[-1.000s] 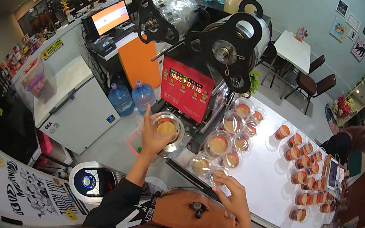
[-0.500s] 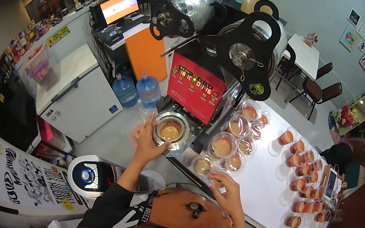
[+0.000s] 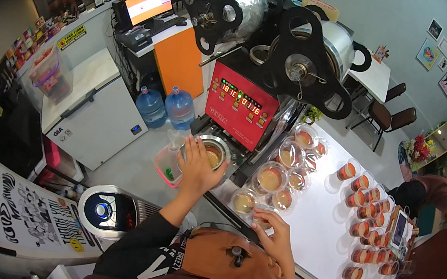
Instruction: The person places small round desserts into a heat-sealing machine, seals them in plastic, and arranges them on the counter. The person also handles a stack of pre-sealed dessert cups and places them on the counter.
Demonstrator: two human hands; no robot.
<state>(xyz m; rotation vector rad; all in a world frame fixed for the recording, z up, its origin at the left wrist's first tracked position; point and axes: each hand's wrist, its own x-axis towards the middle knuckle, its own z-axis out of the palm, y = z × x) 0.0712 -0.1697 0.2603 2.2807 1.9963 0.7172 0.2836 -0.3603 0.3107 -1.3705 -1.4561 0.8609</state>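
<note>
My left hand (image 3: 199,166) lies against the metal ring (image 3: 224,148) of a red-fronted cup sealing machine (image 3: 238,107), its fingers stretched along the left rim and its thumb spread to the right side. Inside the ring sits a cup (image 3: 212,157) with a tan-coloured filling. At the front edge of the white table, my right hand (image 3: 274,234) has its fingers curled in. Something clear may be between those fingertips, but I cannot make it out. Just beyond them stands a clear cup (image 3: 243,203), and behind it a cluster of filled cups (image 3: 270,178).
Rows of layered cups (image 3: 360,228) stand on the white table's (image 3: 311,212) right side, beside a tablet (image 3: 399,229). Black three-lobed film roll holders (image 3: 304,70) top the machine. A pink-rimmed container (image 3: 166,168) is left of the ring. A person (image 3: 431,193) is at the far right.
My left hand has shifted rightward over the ring, with its thumb now at the ring's right side. The right hand has barely moved. The whole view has tilted slightly.
</note>
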